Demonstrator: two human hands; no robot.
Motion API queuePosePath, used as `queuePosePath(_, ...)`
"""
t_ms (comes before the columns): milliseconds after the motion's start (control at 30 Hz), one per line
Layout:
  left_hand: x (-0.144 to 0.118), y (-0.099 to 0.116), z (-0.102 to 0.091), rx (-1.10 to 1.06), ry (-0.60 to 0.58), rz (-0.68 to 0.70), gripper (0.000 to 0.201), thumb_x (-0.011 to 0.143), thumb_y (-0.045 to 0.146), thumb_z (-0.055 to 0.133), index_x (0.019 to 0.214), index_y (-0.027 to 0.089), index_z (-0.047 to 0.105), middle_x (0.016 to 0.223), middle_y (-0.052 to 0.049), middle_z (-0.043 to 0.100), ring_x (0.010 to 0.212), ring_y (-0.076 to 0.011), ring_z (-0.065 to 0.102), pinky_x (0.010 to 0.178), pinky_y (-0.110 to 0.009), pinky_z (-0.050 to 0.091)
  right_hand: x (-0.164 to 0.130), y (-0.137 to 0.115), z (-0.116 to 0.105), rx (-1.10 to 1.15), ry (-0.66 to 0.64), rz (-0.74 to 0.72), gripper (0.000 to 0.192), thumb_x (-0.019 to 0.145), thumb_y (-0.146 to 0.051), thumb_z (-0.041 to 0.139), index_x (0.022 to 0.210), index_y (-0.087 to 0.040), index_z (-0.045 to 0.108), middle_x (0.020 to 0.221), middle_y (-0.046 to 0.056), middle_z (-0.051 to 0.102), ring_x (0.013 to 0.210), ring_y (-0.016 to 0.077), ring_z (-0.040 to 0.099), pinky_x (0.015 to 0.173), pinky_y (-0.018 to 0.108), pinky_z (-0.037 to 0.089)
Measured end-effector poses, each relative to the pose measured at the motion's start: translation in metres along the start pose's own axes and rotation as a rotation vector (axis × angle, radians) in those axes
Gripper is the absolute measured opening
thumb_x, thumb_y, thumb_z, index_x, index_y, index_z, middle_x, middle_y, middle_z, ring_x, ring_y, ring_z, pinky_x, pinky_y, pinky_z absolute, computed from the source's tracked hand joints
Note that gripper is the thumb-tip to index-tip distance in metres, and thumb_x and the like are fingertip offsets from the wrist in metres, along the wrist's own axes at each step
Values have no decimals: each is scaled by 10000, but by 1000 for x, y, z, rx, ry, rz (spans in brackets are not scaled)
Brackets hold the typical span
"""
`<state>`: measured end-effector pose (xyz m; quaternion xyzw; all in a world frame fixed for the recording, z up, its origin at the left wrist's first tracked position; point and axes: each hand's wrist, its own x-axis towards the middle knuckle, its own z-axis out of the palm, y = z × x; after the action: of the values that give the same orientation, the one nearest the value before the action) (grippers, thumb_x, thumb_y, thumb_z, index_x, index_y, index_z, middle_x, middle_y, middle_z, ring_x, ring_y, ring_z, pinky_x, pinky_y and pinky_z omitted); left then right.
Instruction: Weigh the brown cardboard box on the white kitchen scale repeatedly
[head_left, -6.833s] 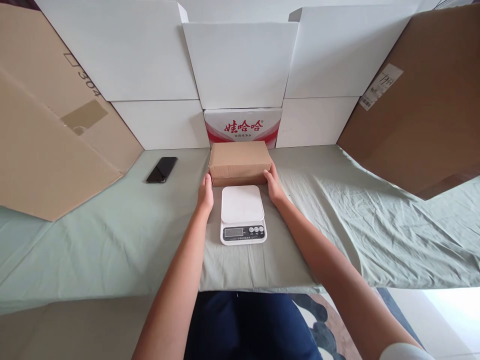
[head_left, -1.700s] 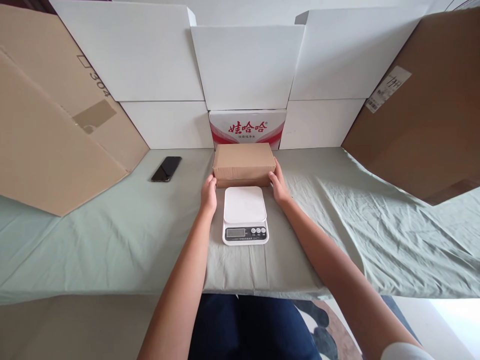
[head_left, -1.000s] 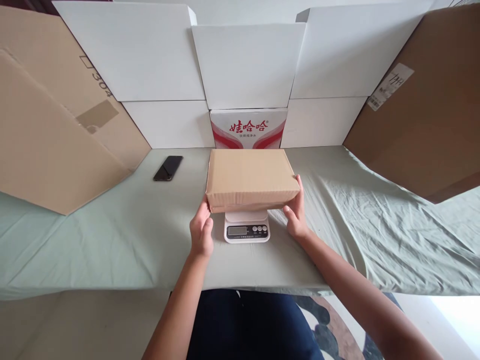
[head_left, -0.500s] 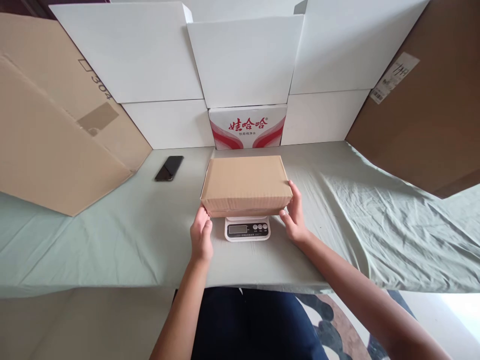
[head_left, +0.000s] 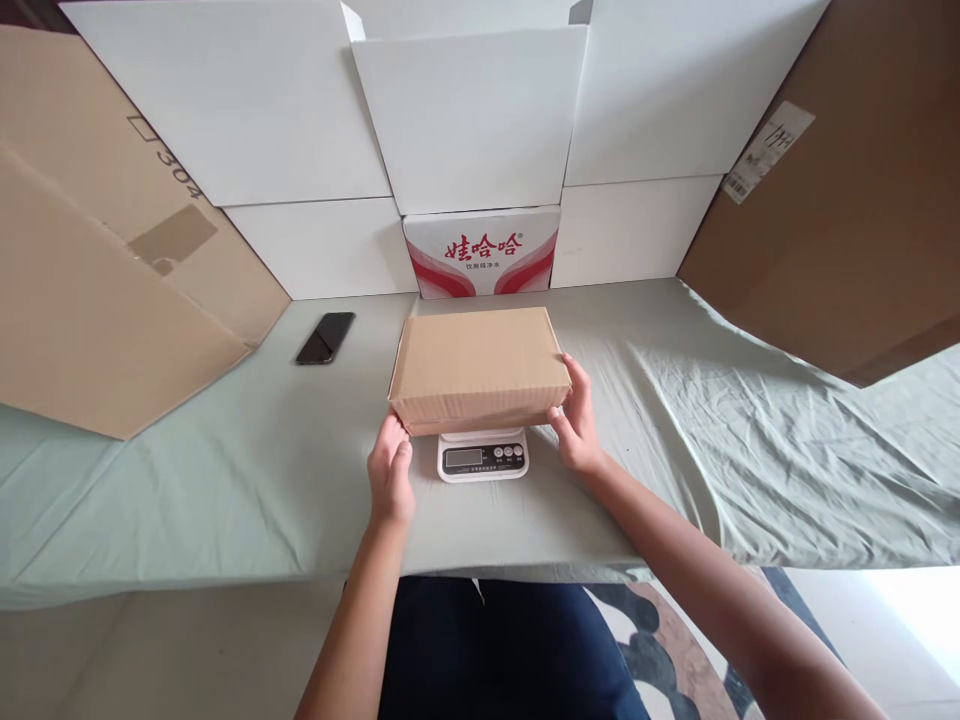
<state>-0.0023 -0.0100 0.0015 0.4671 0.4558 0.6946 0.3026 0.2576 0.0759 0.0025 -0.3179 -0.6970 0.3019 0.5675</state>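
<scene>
My left hand (head_left: 390,475) and right hand (head_left: 574,425) clasp the ends of the closed brown cardboard box (head_left: 478,368) over the white digital scale (head_left: 483,456), mid-desk; rigid, apparently light; grip both short ends

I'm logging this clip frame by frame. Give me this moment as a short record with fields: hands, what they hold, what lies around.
left hand: at the left end of the closed brown cardboard box, grip unclear
right hand: fingers on the box's right end
box: over the white digital kitchen scale, hiding its platform
surface: pale green sheet
nearby: black phone lying to the left
behind: red-and-white printed carton
</scene>
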Motion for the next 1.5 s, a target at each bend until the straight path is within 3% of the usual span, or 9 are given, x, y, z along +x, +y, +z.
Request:
queuePosePath(467, 1, 0, 0, 27, 25, -27, 640, 939, 526, 588, 1486, 196, 564, 1483, -157, 620, 1441, -330, 532, 1194, -450, 424, 3, -2, 1, 51, 2, 19, 732, 965, -616, 508, 1605, -393, 232, 1637, 88, 356, 1488, 356, 428, 1140, 587, 479)
queuePosePath(733, 1, -3, -1, 28, 30, -33, 636, 944, 504, 582, 1496, 189, 554, 1474, -148, 629, 1439, -323, 534, 1199, -441, 416, 7, -3, -1, 95, 59, 68, 707, 961, -623, 517, 1584, -394, 274, 1544, 96, 448, 1432, 340, 481, 1126, 593, 460)
queuePosePath(1500, 3, -4, -1, 83, -2, -5, 633, 951, 500, 564, 1513, 211, 529, 1477, -128, 629, 1407, -328, 558, 1185, -447, 435, 8, -6, -3, 125, 79, 95, 637, 972, -612, 495, 1548, -388, 342, 1585, 98, 408, 1477, 335, 460, 1146, 577, 463)
